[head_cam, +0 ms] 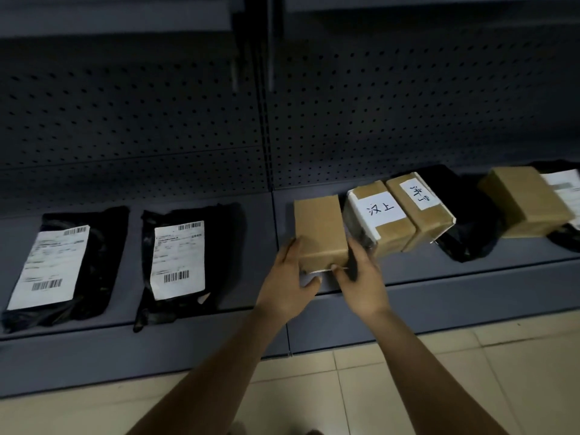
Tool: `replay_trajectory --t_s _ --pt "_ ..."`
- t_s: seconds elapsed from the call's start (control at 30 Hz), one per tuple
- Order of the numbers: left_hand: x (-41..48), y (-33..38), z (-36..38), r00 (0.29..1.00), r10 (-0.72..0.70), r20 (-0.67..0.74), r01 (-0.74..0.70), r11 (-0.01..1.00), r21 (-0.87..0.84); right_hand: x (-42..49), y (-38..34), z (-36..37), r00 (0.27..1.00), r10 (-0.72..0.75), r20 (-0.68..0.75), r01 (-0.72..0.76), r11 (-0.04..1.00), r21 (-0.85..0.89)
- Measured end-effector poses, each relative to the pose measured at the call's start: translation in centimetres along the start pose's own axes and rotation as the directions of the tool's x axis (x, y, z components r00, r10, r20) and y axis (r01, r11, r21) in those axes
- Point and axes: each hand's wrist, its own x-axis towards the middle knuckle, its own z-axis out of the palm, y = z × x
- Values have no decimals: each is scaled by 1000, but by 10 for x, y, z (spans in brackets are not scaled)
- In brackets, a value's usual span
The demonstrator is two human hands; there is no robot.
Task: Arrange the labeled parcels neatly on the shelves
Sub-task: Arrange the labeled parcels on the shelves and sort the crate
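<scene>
- Both hands hold a plain brown box (320, 233) on the bottom shelf (201, 337): left hand (290, 277) and right hand (361, 277) each have a grip closed on its near corners.
- Right of this box, two hand-labelled boxes (398, 215) lean crookedly; another box (524, 202) lies beyond.
- Left of it, two black mailer bags (188, 259) lie flat, seemingly already placed.
- Straightening appears unfinished.

Two bare forearms — no sleeves; left hand (287, 282) and right hand (361, 277) ungloved.

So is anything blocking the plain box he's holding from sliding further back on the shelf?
Nothing visible does. The plain box, held by the left hand and right hand, has bare shelf behind it. The white-labelled box sits close on its right, beside the path rather than across it.
</scene>
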Motion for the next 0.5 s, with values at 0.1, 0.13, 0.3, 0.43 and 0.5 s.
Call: replay_trajectory --t_s 0.1,0.13,0.3,0.43,0.5 --pt "-9 0 3 1000 -8 -8 8 999 -32 -12 -1 -6 998 -60 3 58 986 157" --pt "-11 -1 4 1000 -21 -3 21 999 -42 -15 -2 -7 997 -83 2 81 978 191" --pt "-19 -16 4 999 -44 -11 44 999 -4 -21 -3 -6 977 -204 -62 211 966 147" --pt "-22 -13 -6 990 83 -114 -84 996 -1 -20 -8 -2 969 -237 -76 246 958 149" --pt "-20 -10 -9 981 162 -105 -161 987 15 -20 -9 1 971 -232 -59 239 955 176"
